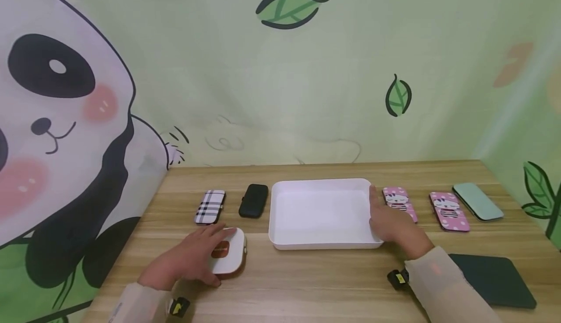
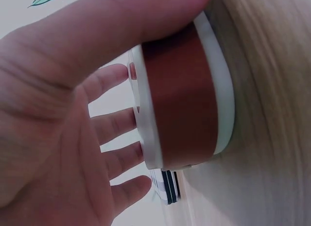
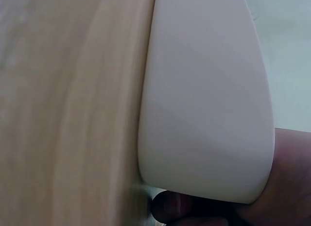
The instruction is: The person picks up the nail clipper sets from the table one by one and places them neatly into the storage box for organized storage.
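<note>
My left hand (image 1: 195, 255) holds a small white rounded case (image 1: 236, 252) on the table. In the left wrist view the case's dark red side band (image 2: 182, 95) shows, with the thumb over the near side and spread fingertips at the far edge. My right hand (image 1: 392, 225) is at the right end of a shallow white tray (image 1: 324, 246). In the head view its fingers lie over the tray's right rim; in the right wrist view fingertips (image 3: 177, 206) show beyond the tray's corner, partly hidden by its wall.
Behind the left hand lie a plaid case (image 1: 210, 207) and a black case (image 1: 254, 201). To the right are two pink cat-print cases (image 1: 405, 206) (image 1: 449, 211), a mint case (image 1: 477, 201) and a dark green flat slab (image 1: 497, 279) beside the right sleeve. A printed cloth (image 1: 324, 94) hangs behind the table.
</note>
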The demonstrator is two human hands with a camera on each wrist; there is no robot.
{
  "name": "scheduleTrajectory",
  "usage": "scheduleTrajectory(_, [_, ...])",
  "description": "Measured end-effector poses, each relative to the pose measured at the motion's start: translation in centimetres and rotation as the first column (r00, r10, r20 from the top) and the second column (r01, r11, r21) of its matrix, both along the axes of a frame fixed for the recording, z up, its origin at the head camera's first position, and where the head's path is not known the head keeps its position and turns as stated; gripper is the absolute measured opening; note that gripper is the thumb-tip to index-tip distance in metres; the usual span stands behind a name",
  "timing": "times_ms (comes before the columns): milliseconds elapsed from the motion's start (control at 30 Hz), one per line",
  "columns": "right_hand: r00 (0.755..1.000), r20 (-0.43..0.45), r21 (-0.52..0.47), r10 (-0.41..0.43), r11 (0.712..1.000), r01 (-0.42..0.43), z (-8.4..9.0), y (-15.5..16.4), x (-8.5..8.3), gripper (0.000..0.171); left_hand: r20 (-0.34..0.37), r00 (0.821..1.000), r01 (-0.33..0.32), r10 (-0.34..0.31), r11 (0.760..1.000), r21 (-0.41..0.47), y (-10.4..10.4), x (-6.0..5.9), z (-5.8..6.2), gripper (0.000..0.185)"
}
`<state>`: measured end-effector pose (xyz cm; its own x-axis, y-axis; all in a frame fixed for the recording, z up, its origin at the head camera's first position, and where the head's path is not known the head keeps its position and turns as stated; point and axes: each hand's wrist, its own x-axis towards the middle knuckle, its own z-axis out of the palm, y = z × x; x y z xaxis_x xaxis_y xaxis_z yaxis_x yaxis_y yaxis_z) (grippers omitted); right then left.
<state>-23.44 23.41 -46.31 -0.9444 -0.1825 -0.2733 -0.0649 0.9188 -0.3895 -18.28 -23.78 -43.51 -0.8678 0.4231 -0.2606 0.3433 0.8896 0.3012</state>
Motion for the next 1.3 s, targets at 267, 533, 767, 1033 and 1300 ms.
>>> scheduleTrajectory(267, [1.0, 0.006, 0.015, 0.002, 1.0, -0.002, 0.44, -0.19, 0.22, 0.079, -0.004, 1.0, 0.0, 0.0, 1.0, 0.003, 0.13, -0.01, 0.02, 0.111])
scheduleTrajectory(533, [1.0, 0.01, 0.026, -0.001, 1.0, 0.001, 0.45, -0.27, 0.24, 0.079, -0.013, 1.0, -0.006, 0.006, 1.0, -0.01, 0.25, -0.07, -0.15, 0.109])
scheduleTrajectory(767, [1.0, -0.003, 0.038, 0.005, 0.999, -0.004, 0.52, -0.31, 0.18, 0.078, -0.02, 1.0, -0.017, 0.017, 1.0, -0.017, 0.32, -0.21, -0.3, 0.11])
scheduleTrajectory(1033, [1.0, -0.013, 0.051, 0.004, 0.999, -0.004, 0.66, -0.4, 0.28, 0.075, -0.046, 0.999, -0.004, 0.002, 1.0, -0.028, 0.47, -0.22, -0.5, 0.11])
scheduleTrajectory(1300, [1.0, -0.014, 0.038, -0.004, 0.999, 0.005, 0.61, -0.33, 0.25, 0.075, -0.071, 0.997, 0.016, -0.019, 0.999, -0.033, 0.74, -0.16, -0.35, 0.109])
